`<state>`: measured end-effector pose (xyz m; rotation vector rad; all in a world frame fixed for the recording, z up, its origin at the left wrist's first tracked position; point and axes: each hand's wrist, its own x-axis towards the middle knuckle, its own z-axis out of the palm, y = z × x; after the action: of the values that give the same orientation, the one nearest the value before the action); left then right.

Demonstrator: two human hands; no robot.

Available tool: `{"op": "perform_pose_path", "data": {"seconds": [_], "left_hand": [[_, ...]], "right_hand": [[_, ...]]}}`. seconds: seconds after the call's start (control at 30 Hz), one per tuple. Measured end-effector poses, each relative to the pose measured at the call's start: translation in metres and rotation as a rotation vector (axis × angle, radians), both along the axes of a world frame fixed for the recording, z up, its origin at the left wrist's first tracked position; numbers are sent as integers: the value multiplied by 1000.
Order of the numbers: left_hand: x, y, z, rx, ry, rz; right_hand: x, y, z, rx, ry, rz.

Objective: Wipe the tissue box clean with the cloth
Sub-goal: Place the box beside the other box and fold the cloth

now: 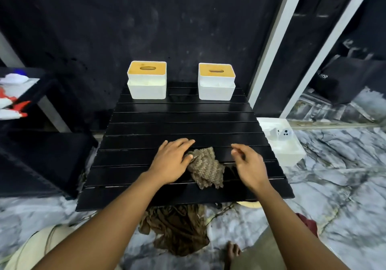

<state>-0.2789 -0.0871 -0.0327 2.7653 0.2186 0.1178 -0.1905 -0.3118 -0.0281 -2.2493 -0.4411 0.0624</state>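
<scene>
Two white tissue boxes with wooden slotted lids stand at the far edge of the black slatted table (179,121), one on the left (146,80) and one on the right (216,81). A crumpled brown patterned cloth (205,168) lies on the table near its front. My left hand (172,161) rests flat on the table with its thumb touching the cloth's left edge. My right hand (247,163) hovers just right of the cloth, fingers loosely curled and apart, holding nothing.
A white bin (282,142) with dice-like items sits on the marble floor right of the table. Brown fabric (177,228) lies under the table's front edge. Dark shelving (31,144) stands to the left; a black wall is behind the boxes.
</scene>
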Motion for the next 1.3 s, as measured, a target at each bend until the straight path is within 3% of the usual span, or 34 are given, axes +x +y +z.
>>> {"op": "perform_pose_path", "data": {"seconds": [0.13, 0.27, 0.37, 0.5, 0.63, 0.77, 0.87, 1.03, 1.2, 1.3], "left_hand": [[22, -3, -2, 64, 110, -18], [29, 3, -4, 48, 242, -139], [26, 12, -1, 3, 187, -179], [26, 24, 8, -172, 91, -73], [35, 24, 24, -419, 62, 15], [40, 10, 41, -584, 93, -33], [40, -1, 53, -620, 84, -48], [33, -8, 74, -603, 30, -53], [33, -8, 100, -578, 115, -152], [36, -1, 105, -428, 165, -188]], "right_hand": [[8, 8, -7, -223, 94, 185], [4, 21, -12, -419, 65, 373], [12, 19, -6, -424, 65, 353], [22, 7, 10, -269, 162, 173], [13, -2, 10, -505, -65, 158], [-7, 9, 11, -303, -105, 334], [-19, 20, 6, -221, -182, 298], [-12, 14, 22, 70, -162, 122], [7, 2, 53, 139, -70, 51], [15, -11, 63, 116, 3, 54]]}}
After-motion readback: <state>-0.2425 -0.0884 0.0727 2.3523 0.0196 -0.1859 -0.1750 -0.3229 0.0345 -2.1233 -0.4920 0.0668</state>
